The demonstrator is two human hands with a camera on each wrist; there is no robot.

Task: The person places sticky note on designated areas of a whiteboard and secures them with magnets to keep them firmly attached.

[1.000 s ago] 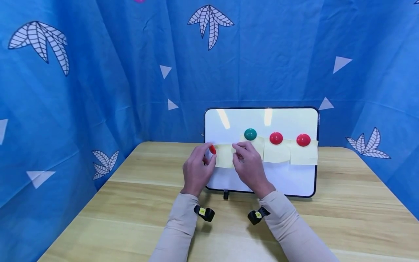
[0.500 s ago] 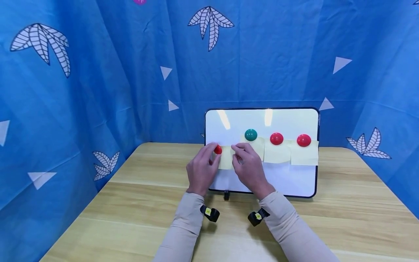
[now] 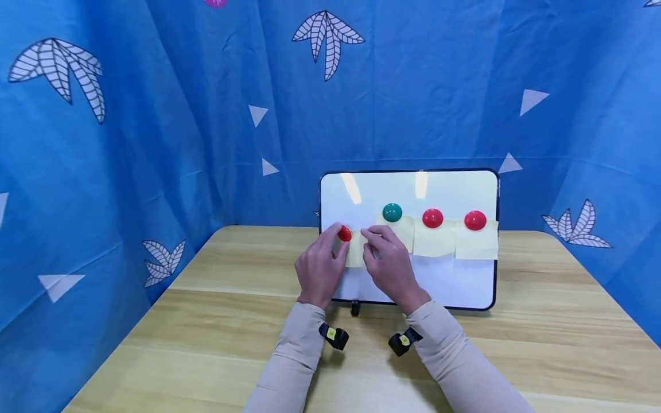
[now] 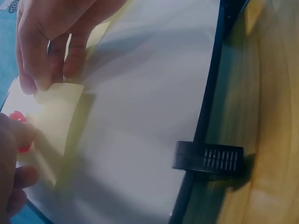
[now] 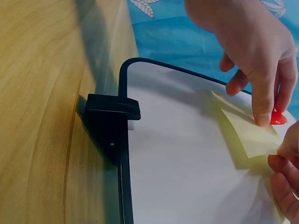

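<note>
My left hand (image 3: 319,271) pinches a round red magnet (image 3: 344,233) between thumb and fingers, at the upper part of a pale yellow note (image 3: 355,255) on the whiteboard (image 3: 449,287). In the right wrist view the same red magnet (image 5: 279,117) shows only partly behind the thumb. My right hand (image 3: 389,261) holds the note's upper right corner between thumb and index finger. The lower part of the yellow note (image 4: 56,126) stands off the board and casts a shadow in the left wrist view. Whether the magnet touches the paper is hidden by the fingers.
Right of the hands, a green magnet (image 3: 392,213) and two red magnets, the nearer one (image 3: 432,218) and the farther one (image 3: 475,220), sit on yellow notes. A black clip foot (image 3: 355,308) supports the board on the wooden table (image 3: 217,321). A blue curtain (image 3: 413,115) hangs behind.
My left hand has moved right with the red magnet, from the note's left edge to its upper part. My right hand has stayed at the note's corner.
</note>
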